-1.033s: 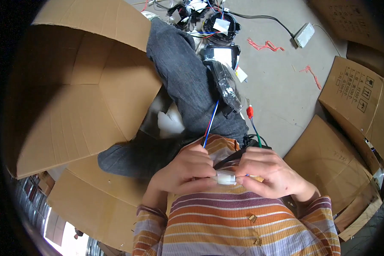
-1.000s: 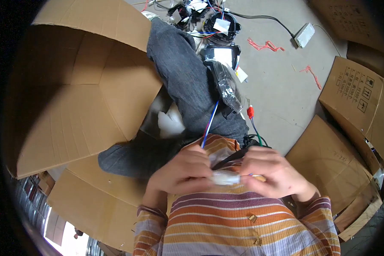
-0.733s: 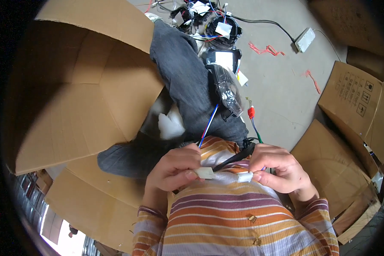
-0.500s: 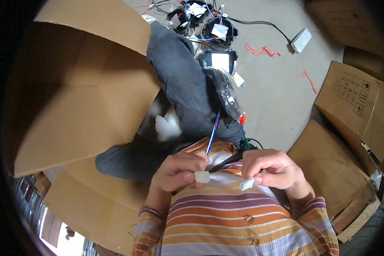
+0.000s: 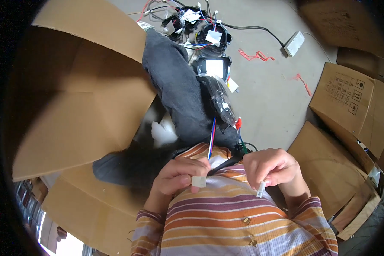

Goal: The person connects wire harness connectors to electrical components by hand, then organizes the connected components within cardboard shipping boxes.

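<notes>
Between the thumb and fingers of my left hand (image 5: 177,174) is a cream-white plastic wire connector (image 5: 199,181). Blue, red and white wires (image 5: 212,137) run up from that hand toward a clear-covered lamp unit (image 5: 221,99) by my leg. My right hand (image 5: 274,170) pinches a smaller white wire connector (image 5: 260,189), its open end tilted down toward me. The two connectors are apart, both held in front of my striped shirt. Wires behind the right connector are hidden by my fingers.
A large open cardboard box (image 5: 85,106) stands at the left. More cardboard boxes (image 5: 343,96) are on the right. Round black wired units (image 5: 213,38) lie beyond my leg, with a white power strip (image 5: 294,44) and red string scraps (image 5: 256,55) on the floor.
My right hand has turned its connector from sideways to pointing downward, and moved it slightly right. My left hand still holds its connector, a little lower. The whole view has shifted slightly.
</notes>
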Available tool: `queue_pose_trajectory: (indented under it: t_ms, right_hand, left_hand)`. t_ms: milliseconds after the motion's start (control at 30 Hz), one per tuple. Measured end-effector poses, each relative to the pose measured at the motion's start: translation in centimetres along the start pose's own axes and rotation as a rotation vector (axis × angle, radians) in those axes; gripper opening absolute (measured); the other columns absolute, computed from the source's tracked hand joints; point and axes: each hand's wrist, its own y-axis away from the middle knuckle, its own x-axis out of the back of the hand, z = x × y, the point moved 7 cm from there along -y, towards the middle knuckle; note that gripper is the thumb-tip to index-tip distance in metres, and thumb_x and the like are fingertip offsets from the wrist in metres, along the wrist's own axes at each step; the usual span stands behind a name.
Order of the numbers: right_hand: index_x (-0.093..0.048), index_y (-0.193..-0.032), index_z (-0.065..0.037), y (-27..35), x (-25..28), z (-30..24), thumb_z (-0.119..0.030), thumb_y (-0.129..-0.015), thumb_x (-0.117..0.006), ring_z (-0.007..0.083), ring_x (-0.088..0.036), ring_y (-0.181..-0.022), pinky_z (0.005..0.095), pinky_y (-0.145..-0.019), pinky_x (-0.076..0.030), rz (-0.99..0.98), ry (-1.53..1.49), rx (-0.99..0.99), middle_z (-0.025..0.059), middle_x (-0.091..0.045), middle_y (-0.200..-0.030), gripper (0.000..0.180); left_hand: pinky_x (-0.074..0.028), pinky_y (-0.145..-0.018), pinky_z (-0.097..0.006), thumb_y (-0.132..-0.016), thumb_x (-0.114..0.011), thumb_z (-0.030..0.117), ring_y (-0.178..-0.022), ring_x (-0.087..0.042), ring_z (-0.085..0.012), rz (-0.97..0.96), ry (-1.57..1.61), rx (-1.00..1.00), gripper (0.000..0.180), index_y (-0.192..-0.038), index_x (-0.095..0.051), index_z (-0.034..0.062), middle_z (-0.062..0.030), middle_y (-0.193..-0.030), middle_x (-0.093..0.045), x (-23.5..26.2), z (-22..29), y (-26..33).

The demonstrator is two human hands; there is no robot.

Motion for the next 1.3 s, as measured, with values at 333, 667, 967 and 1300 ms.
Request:
queue_pose_trajectory:
  t_ms: [333, 667, 967, 1300]
  right_hand:
    - [-0.056, -0.068, 0.003, -0.1, 0.1, 0.0, -0.008, -0.073, -0.051, 0.0192, -0.052, -0.057, 0.0294, -0.054, -0.035, -0.042, 0.028, -0.019, 0.0107, -0.057, -0.064, 0.014]
    - [-0.057, -0.071, 0.003, -0.3, 0.1, 0.5, -0.008, -0.073, -0.052, 0.0202, -0.052, -0.060, 0.0307, -0.056, -0.035, -0.051, 0.061, -0.053, 0.0108, -0.056, -0.067, 0.012]
    - [-0.056, -0.070, 0.003, -0.4, 0.1, 0.7, -0.008, -0.073, -0.053, 0.0215, -0.051, -0.060, 0.0313, -0.056, -0.035, -0.061, 0.060, -0.076, 0.0114, -0.055, -0.067, 0.012]
    - [-0.056, -0.070, 0.003, -0.2, 0.1, 0.9, -0.008, -0.073, -0.053, 0.0218, -0.049, -0.061, 0.0318, -0.057, -0.035, -0.061, 0.085, -0.100, 0.0116, -0.055, -0.068, 0.012]
  left_hand:
    - [-0.029, -0.058, -0.032, -0.072, -0.039, 0.027, -0.044, -0.036, -0.0190, 0.014, 0.257, -0.088, 0.037, -0.051, -0.044, -0.0020, -0.0087, -0.046, -0.042, 0.5, -0.6, 0.1]
    - [-0.028, -0.056, -0.033, -0.069, -0.039, 0.022, -0.045, -0.038, -0.0193, -0.204, 0.324, -0.228, 0.031, -0.048, -0.044, 0.0000, -0.0091, -0.048, -0.044, 0.1, 0.0, -0.5]
    - [-0.028, -0.057, -0.033, -0.065, -0.041, 0.022, -0.046, -0.039, -0.0192, -0.284, 0.326, -0.233, 0.028, -0.047, -0.045, 0.0003, -0.0088, -0.049, -0.044, -0.4, 0.0, -1.0]
    - [-0.028, -0.057, -0.034, -0.067, -0.041, 0.022, -0.046, -0.039, -0.0189, -0.261, 0.310, -0.211, 0.029, -0.049, -0.045, 0.0005, -0.0085, -0.050, -0.044, -0.4, -0.3, -0.8]
